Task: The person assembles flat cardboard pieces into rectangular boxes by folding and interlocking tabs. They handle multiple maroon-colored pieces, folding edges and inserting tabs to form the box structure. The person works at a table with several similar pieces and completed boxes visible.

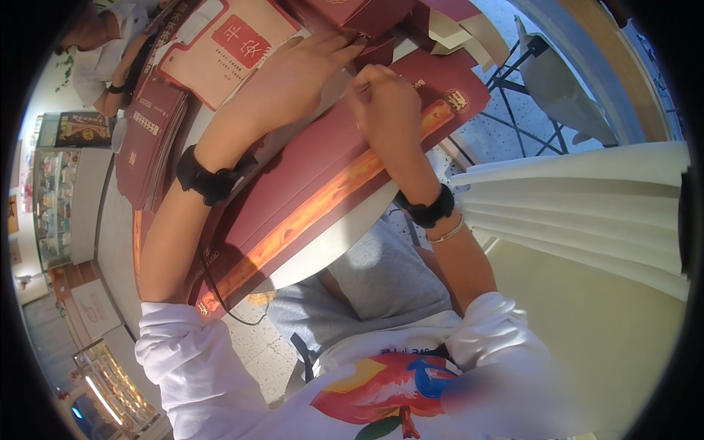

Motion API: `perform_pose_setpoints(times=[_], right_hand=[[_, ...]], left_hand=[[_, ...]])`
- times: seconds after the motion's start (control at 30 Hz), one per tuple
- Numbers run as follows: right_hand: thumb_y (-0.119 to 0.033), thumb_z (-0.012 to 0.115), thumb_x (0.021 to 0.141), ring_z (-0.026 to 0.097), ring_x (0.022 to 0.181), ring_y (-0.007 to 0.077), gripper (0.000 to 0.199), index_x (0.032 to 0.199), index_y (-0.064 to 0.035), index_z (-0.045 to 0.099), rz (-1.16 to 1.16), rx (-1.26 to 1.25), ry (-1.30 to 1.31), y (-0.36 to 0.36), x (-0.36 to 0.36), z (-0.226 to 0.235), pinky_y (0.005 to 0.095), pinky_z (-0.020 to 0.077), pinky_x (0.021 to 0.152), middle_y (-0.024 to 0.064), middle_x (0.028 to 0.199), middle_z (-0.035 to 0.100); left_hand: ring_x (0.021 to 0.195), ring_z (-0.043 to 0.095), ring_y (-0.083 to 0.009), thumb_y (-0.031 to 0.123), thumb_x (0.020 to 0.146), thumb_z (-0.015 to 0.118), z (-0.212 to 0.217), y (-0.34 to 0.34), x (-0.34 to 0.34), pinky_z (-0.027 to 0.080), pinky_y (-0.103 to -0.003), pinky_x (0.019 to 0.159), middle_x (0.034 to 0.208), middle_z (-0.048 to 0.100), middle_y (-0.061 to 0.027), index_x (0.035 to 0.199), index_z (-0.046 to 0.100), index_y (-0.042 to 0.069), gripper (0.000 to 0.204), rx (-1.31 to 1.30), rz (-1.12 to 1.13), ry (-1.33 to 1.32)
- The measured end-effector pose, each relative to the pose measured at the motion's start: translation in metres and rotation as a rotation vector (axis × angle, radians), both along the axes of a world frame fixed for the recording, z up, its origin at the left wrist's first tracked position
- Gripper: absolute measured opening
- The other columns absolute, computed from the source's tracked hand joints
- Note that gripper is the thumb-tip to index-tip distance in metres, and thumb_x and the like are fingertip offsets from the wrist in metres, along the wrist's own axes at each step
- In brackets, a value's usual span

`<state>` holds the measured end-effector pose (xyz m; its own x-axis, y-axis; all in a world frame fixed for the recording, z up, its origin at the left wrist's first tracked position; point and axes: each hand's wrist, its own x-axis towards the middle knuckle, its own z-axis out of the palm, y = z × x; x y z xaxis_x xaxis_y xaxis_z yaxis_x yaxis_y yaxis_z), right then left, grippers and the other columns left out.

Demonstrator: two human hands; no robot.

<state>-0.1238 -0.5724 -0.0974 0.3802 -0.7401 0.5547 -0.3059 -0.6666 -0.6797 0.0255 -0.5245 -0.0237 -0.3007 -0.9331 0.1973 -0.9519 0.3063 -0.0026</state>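
Note:
A dark red cardboard box (345, 16) stands at the top of the table. My left hand (308, 70) reaches over to it, fingers stretched out and their tips on its near side. Beside it, my right hand (389, 103) is closed, its fingers curled in by the box's near lower edge; what they pinch, if anything, is hidden. Under both forearms lies a long flat dark red cardboard sheet (286, 198) with an orange patterned strip along its near edge. I wear a black band on each wrist.
A stack of folded red cartons (150, 143) lies at the left, near a cream card with a red border (231, 55). Opened cartons (455, 33) are at the top right. The white table (330, 242) curves toward my lap. Another person (110, 51) is at the far left; a grey chair (568, 88) stands right.

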Motion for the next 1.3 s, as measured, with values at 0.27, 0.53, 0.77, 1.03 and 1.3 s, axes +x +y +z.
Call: perform_pose_setpoints(times=[0.27,0.53,0.77,1.03,1.3], right_hand=[[-0.014,0.067,0.076,0.064,0.072,0.0316,0.012,0.077,-0.0058,0.058,0.079,0.056,0.121,0.019,0.013,0.004,0.0414,0.0516,0.063,0.0114,0.079,0.062],[-0.011,0.071,0.077,0.064,0.065,0.0175,0.012,0.082,-0.0047,0.062,0.175,0.275,-0.072,0.034,-0.013,0.018,0.0293,0.0485,0.058,0.0058,0.071,0.065],[-0.004,0.073,0.08,0.063,0.071,0.005,0.012,0.089,-0.0044,0.065,0.337,0.618,-0.244,0.041,-0.062,0.057,0.0187,0.0441,0.059,-0.0017,0.079,0.067],[-0.001,0.07,0.083,0.065,0.074,0.0071,0.012,0.095,-0.0016,0.069,0.427,0.586,-0.258,0.051,-0.065,0.071,0.0196,0.0474,0.061,0.0021,0.084,0.069],[-0.003,0.07,0.081,0.064,0.075,0.0063,0.01,0.091,-0.0013,0.069,0.434,0.588,-0.39,0.052,-0.074,0.073,0.0194,0.0482,0.063,0.0028,0.085,0.069]], left_hand=[[0.129,0.044,-0.0323,-0.018,0.067,0.048,-0.002,-0.008,0.005,0.035,-0.041,0.11,0.134,0.051,-0.0164,0.137,0.046,0.006,0.074,0.031,-0.017,0.04],[0.123,0.048,-0.0358,-0.013,0.073,0.05,0.005,0.0,0.016,0.04,-0.038,0.103,0.13,0.053,-0.0205,0.134,0.047,0.004,0.064,0.062,-0.03,0.314],[0.106,0.055,-0.0161,0.013,0.087,0.065,0.078,0.053,-0.011,0.044,-0.031,0.096,0.115,0.06,-0.0092,0.13,0.051,0.002,0.046,0.527,0.107,0.658],[0.097,0.057,-0.0151,0.02,0.075,0.079,0.08,0.101,-0.031,0.045,-0.028,0.091,0.104,0.061,-0.0069,0.117,0.056,0.002,0.051,0.348,0.235,0.878],[0.125,0.046,-0.0384,0.035,0.069,0.082,0.051,0.14,0.007,0.044,-0.041,0.099,0.137,0.044,-0.0228,0.147,0.022,0.003,0.104,0.148,0.55,0.201]])
